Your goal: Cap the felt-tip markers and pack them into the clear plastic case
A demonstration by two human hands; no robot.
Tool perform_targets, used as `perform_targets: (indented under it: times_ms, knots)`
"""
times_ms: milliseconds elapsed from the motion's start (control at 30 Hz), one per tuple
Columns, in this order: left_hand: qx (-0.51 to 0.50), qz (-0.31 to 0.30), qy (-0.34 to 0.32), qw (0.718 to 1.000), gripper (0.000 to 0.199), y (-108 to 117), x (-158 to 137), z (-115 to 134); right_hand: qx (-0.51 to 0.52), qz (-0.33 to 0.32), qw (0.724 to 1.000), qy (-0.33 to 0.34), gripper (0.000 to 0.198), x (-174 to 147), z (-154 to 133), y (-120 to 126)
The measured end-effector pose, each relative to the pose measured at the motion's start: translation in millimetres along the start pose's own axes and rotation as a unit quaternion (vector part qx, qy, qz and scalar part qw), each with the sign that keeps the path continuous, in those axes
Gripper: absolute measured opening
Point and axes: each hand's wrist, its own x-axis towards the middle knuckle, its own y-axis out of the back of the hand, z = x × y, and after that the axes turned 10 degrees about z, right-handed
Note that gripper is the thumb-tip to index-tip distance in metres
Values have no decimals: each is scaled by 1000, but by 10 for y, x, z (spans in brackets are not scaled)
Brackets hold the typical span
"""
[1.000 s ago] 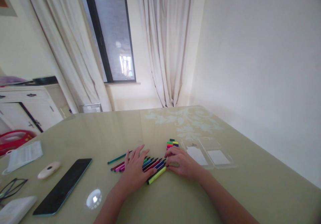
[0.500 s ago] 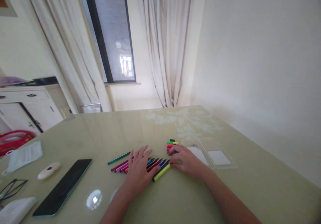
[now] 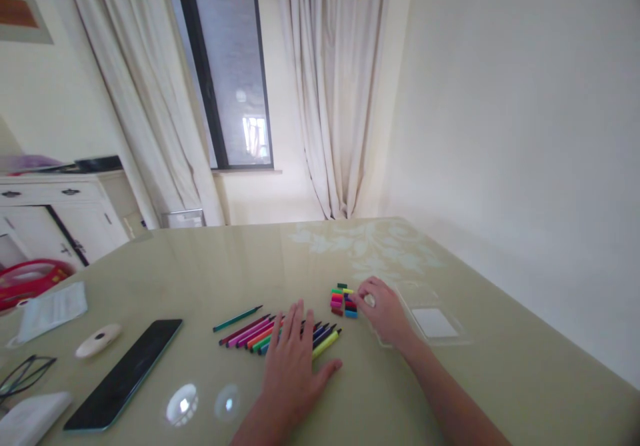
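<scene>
My left hand (image 3: 293,359) lies flat with fingers spread over a row of uncapped felt-tip markers, hiding the middle ones. A yellow-green marker (image 3: 327,343) shows at the right end of the row, beside the thumb. Pink markers (image 3: 249,333) stick out on the left side, and a teal marker (image 3: 237,318) lies slightly apart. My right hand (image 3: 383,309) is closed in a pinch at the small group of coloured marker caps (image 3: 337,297). Its fingertips appear to hold a dark cap (image 3: 349,297), partly hidden by the fingers.
A clear plastic case (image 3: 457,333) with a white card lies open right of my right hand. On the left are a black phone (image 3: 125,373), an oval white object (image 3: 99,341), eyeglasses (image 3: 27,373), a white box (image 3: 35,419) and a face mask (image 3: 53,313). A wall borders the table's right side.
My right hand has moved from the yellow-green marker's end up to the caps, leaving that marker's dark tip visible. My left hand has shifted right and down, its thumb off the marker.
</scene>
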Motion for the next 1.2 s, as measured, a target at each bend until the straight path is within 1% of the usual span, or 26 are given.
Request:
perform_targets:
  times_ms: [67, 167, 233, 300, 367, 467, 533, 600, 700, 767, 833, 967, 1100, 1133, 1200]
  knots:
    - [7, 1, -11, 1000, 90, -72, -27, 78, -37, 29, 998, -35, 41, 10, 125, -2]
    - [24, 16, -3, 1000, 83, -114, -36, 76, -58, 41, 996, -60, 45, 24, 284, 4]
    - [38, 27, -1, 999, 86, -99, -52, 28, -49, 40, 996, -59, 46, 31, 315, 13]
    - [54, 31, 9, 998, 92, -49, -79, -51, -32, 31, 997, -57, 45, 26, 255, 19]
    - [72, 21, 34, 997, 90, 37, -102, -180, -14, 7, 999, -41, 43, -5, 97, 8]
    - [108, -14, 93, 990, 78, 205, -103, -489, 12, -62, 998, 26, 41, -119, -270, -68]
    - [139, -28, 133, 981, 76, 304, -90, -725, 35, -131, 987, 82, 52, -222, -534, -156]
    - [153, -46, 152, 975, 72, 362, -86, -921, 60, -196, 970, 131, 65, -316, -753, -258]
    - [143, -94, 156, 973, 67, 367, -124, -1065, 75, -262, 946, 174, 84, -407, -929, -409]
    - [129, -116, 143, 974, 65, 340, -174, -1071, 72, -292, 936, 185, 94, -436, -951, -490]
    - [115, -119, 126, 978, 64, 309, -227, -1043, 67, -313, 929, 185, 98, -453, -929, -548]
    - [105, -78, 127, 983, 63, 250, -306, -984, 55, -325, 925, 187, 95, -479, -875, -603]
    - [108, -23, 118, 987, 62, 193, -345, -900, 43, -314, 927, 203, 95, -480, -876, -594]
    - [111, -11, 116, 987, 62, 179, -351, -856, 39, -303, 929, 209, 92, -464, -876, -578]
    - [116, 7, 116, 986, 64, 149, -359, -729, 26, -265, 941, 210, 80, -401, -859, -525]
